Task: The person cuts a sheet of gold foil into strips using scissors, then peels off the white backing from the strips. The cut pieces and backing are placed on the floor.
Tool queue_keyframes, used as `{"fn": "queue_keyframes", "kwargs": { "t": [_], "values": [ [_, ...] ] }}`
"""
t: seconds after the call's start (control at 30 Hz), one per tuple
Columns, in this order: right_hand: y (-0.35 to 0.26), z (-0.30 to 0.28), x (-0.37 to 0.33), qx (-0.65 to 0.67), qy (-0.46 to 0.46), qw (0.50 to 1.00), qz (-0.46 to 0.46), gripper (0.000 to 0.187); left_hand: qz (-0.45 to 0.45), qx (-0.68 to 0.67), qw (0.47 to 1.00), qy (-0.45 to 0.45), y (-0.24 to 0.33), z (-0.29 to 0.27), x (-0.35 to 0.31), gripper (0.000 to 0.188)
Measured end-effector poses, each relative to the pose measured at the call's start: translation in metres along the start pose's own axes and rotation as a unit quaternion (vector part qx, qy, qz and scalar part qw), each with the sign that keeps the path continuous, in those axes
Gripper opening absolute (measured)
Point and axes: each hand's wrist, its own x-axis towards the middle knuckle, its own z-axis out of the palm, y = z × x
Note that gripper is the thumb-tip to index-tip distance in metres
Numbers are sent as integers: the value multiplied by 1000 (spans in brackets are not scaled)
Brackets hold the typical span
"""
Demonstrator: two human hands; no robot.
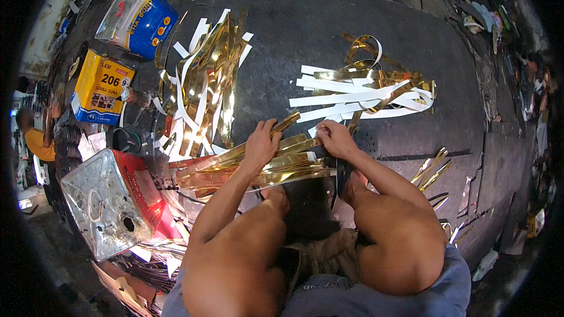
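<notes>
My left hand (pixel 261 145) is closed around a shiny gold strip (pixel 288 122), whose end sticks out past the fingers to the upper right. To its right, my right hand (pixel 336 140) is pinched beside a white strip end; what lies between its fingertips is too small to make out. Under and between both hands lies a loose bundle of gold strips (pixel 288 170), running left to right in front of my feet. Just beyond my right hand is a pile of white and gold strips (pixel 358 97), some of them curled into loops.
A larger heap of gold and white strips (pixel 202 91) lies at the far left. Left of it are a blue-and-white box (pixel 144 20), a yellow box (pixel 100 91) and a dented red metal can (pixel 108 199). More gold strips (pixel 432 170) lie right of my knee. Another person (pixel 40 141) is at the left edge.
</notes>
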Motion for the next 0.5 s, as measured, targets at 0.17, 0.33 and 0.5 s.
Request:
{"fn": "queue_keyframes", "kwargs": {
  "t": [0.17,0.33,0.5],
  "values": [
    [-25,3,32,188,-64,955,221,41,30,22,995,94,16,1,5,14],
    [-52,-11,33,452,-149,822,314,41,222,94,961,134,33,-17,-10,23],
    [-74,-22,20,507,-122,793,315,24,252,115,949,154,39,-21,-11,25]
  ]
}}
